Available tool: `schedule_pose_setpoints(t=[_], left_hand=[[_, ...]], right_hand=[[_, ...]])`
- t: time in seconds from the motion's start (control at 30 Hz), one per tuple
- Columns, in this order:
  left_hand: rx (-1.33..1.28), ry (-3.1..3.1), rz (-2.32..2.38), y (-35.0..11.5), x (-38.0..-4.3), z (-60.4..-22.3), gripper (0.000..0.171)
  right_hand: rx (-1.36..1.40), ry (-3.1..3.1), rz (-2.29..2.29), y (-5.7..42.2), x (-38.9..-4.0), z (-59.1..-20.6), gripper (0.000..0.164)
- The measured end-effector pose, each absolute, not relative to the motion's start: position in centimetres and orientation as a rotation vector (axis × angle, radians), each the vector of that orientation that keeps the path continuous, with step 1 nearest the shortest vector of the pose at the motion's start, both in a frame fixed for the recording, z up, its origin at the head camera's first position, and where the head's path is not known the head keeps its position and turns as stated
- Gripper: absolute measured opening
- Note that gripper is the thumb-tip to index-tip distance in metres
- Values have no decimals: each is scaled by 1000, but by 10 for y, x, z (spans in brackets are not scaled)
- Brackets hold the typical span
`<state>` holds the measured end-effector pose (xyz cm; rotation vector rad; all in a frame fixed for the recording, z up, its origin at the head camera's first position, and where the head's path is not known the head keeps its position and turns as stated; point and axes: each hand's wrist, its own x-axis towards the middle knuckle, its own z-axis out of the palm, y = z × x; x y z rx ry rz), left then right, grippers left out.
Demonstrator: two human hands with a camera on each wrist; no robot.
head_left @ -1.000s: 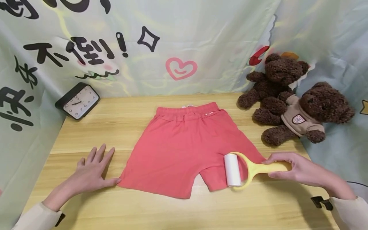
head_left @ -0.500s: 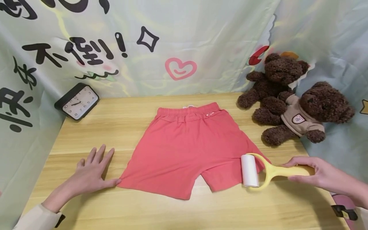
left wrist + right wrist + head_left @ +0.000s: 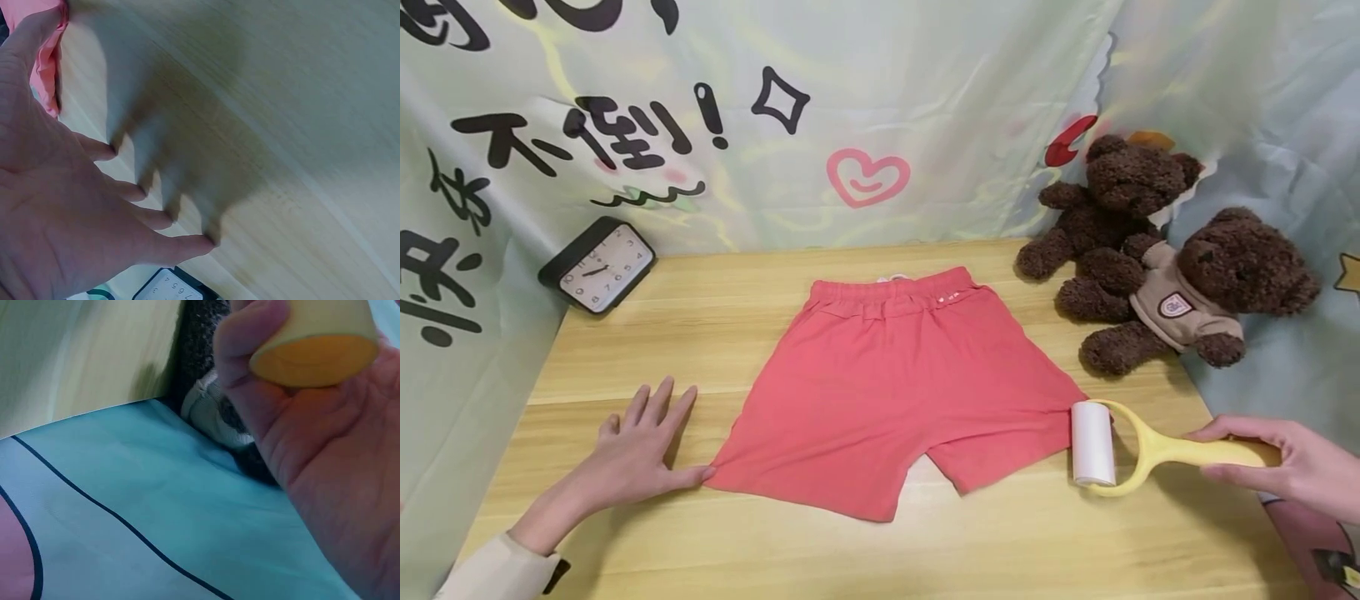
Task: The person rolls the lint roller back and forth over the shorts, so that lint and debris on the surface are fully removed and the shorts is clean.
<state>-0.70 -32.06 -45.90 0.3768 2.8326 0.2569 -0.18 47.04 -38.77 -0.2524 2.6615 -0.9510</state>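
Red shorts lie spread on the wooden table, waistband toward the back wall. My left hand rests on the table with fingers spread, its thumb pressing the lower left corner of the shorts. In the left wrist view the fingertips touch the wood. My right hand grips the yellow handle of a lint roller. The white roll lies at the outer edge of the right leg, over the hem corner. In the right wrist view the hollow handle end shows between thumb and palm.
Two brown teddy bears sit at the back right, one in a beige shirt. A black-framed clock leans at the back left. Printed cloth hangs behind and at both sides of the table.
My right hand has drawn the lint roller rightward across the right leg to its outer edge. The left hand stays in place on the corner of the shorts.
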Motion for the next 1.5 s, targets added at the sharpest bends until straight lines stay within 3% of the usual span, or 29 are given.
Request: schedule_pose_setpoints(t=[0.63, 0.8, 1.13, 1.33, 1.5], left_hand=[[364, 2821, 282, -314, -6, -460, 123], [416, 2838, 278, -312, -13, -452, 125], [714, 2830, 550, -265, -79, -456, 99], [806, 2701, 516, -248, -118, -462, 112], [833, 2669, 430, -243, -135, -462, 126]], right_hand=[[-337, 2934, -1202, 501, 31, -392, 65], [-296, 2967, -1261, 505, 36, -396, 64], [-190, 3059, -1320, 457, 21, -387, 40], [53, 2940, -1383, 424, 14, -404, 41], [-39, 2950, -1566, 394, 6, -425, 48]])
